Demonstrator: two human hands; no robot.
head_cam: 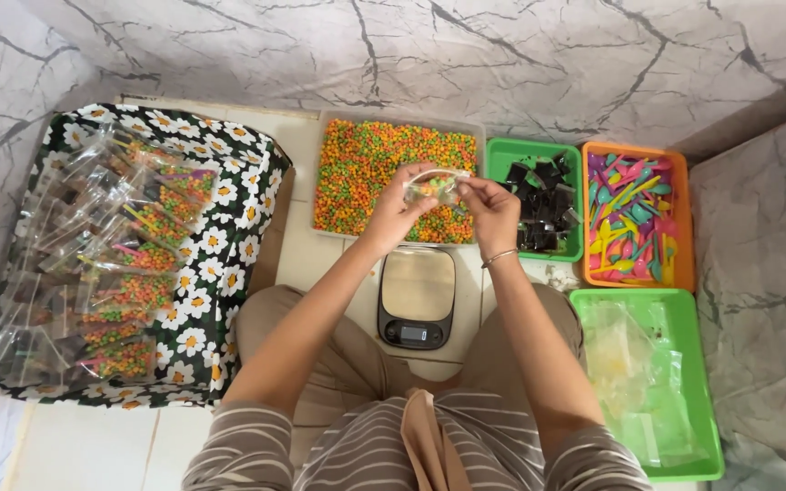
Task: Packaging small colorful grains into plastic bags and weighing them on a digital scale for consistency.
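1. Fingers of the left hand (399, 205) and the right hand (491, 205) are closed on one small clear plastic pouch holding coloured pellets (436, 186), each hand pinching one end.
2. The pouch hangs in the air between the two hands, with its long axis running left to right. Neither hand is nearer; both touch it.
3. The pouch sits above the near edge of the shallow grey tray of orange, green and yellow pellets (357, 164), which lies on the floor.
4. A small silver digital kitchen scale (417, 298) lies directly below the hands, close to the person's knees.
5. Right of the pellet tray stand:
   - a green tray of black pieces (502, 155)
   - an orange tray of coloured plastic spoons (681, 218)
   - a larger green tray of empty clear bags (698, 382)
6. At the left, filled pouches (120, 264) lie heaped on a daisy-print cloth (229, 209).
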